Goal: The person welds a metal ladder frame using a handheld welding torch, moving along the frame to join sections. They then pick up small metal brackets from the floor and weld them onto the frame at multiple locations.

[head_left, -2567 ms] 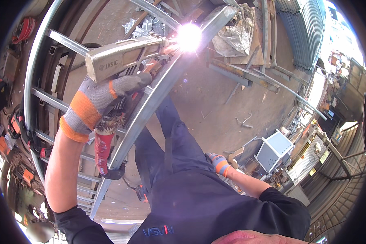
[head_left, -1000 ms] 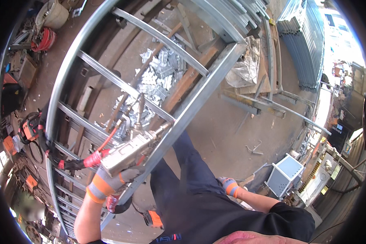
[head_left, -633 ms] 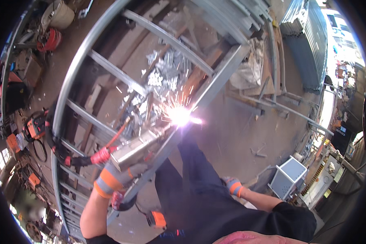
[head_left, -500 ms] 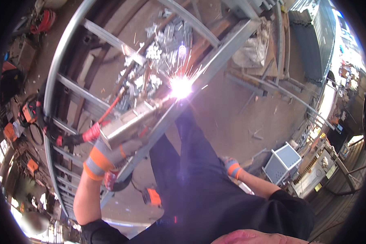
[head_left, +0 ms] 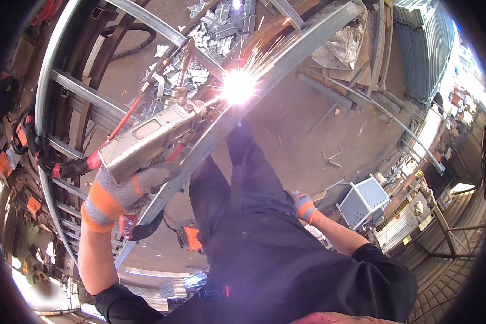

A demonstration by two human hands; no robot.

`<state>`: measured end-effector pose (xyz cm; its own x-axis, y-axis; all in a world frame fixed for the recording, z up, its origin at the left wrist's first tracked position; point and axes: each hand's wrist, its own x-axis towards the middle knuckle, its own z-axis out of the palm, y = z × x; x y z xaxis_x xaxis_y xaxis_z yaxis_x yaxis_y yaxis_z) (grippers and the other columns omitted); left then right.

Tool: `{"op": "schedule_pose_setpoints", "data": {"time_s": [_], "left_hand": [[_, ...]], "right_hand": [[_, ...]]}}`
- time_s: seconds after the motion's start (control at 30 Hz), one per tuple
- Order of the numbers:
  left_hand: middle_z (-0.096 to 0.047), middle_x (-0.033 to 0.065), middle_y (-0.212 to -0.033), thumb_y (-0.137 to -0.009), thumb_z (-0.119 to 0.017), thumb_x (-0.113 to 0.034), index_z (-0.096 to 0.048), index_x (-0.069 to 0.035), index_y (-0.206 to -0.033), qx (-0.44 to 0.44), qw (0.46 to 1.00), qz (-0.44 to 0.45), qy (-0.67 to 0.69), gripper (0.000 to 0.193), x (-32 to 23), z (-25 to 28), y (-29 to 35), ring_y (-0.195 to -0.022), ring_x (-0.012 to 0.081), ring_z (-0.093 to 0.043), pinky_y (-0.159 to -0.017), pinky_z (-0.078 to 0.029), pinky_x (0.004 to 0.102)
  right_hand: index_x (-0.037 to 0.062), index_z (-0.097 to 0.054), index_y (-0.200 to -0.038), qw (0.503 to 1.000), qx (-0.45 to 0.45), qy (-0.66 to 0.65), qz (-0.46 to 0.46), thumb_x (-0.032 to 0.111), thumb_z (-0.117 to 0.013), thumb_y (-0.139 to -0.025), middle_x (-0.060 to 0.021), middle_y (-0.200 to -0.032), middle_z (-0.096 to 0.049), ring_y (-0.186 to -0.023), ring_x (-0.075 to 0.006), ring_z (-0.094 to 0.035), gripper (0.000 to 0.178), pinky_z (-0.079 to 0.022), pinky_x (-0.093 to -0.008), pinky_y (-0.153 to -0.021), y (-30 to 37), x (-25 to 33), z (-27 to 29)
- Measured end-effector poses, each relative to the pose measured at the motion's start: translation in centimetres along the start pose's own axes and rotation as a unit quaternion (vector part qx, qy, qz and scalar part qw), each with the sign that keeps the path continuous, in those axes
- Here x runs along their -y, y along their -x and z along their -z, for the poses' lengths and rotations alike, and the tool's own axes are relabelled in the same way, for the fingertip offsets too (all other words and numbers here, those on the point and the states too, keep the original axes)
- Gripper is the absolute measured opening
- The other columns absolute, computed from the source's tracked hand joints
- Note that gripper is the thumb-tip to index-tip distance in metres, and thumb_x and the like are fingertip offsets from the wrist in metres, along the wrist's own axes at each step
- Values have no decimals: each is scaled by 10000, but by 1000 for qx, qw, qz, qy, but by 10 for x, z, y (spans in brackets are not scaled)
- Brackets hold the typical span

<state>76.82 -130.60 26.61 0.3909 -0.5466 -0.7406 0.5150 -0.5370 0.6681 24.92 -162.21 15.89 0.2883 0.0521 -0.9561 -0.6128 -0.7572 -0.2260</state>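
Observation:
My gloved left hand is wrapped round a boxy metal welding gun, fingers closed on its underside. A red-wrapped cable leaves the gun's rear, and a thin orange hose runs along its far side. At the gun's nozzle a white glare throws sparks up and to the right. The glare hides the exact spot on the grey metal rail, which belongs to a ladder-like frame. My gloved right hand rests on my right thigh, holding nothing visible, fingers laid along the dark trousers.
Several grey metal offcuts lie under the frame. Curved cross-barred framework stretches down the left side. To the right are long steel bars, a pale sack, stacked corrugated sheets and a grey crate.
The view has shifted, so the frame, gun and glare sit higher in the picture. The sparks keep flying. My left hand keeps its grip; my right hand stays on my thigh.

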Motion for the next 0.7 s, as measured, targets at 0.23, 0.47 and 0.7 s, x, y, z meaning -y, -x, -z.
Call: {"op": "schedule_pose_setpoints", "data": {"time_s": [0.23, 0.47, 0.7], "left_hand": [[-745, 114, -1215, -836, -786, -73, -595, 33, -1443, 11, 997, 62, 44, 645, 1, 4, 5, -1038, 164, -737, -914, -603, 327], [-730, 115, -1257, -805, -807, -87, -586, 26, -1463, 2, 1000, 17, 21, 704, 11, 5, 5, -1083, 174, -730, -962, -601, 342], [-728, 98, -1212, -786, -780, -46, -595, 23, -1453, -1, 1000, 9, 13, 696, 14, 7, 11, -1031, 160, -714, -949, -588, 341]], "right_hand": [[85, -645, -1320, 1000, -4, -15, -15, 484, -709, -921, -228, -1200, -725, -1127, -434, -688, 567, -549, -493, -944, -2, -6, -9], [76, -640, -1326, 1000, -13, -22, 0, 479, -718, -915, -233, -1211, -723, -1135, -433, -689, 580, -549, -494, -946, -1, -7, -11], [83, -631, -1354, 1000, -9, -16, -7, 452, -712, -922, -233, -1230, -718, -1145, -438, -683, 574, -548, -495, -949, 1, -4, -11]]}}
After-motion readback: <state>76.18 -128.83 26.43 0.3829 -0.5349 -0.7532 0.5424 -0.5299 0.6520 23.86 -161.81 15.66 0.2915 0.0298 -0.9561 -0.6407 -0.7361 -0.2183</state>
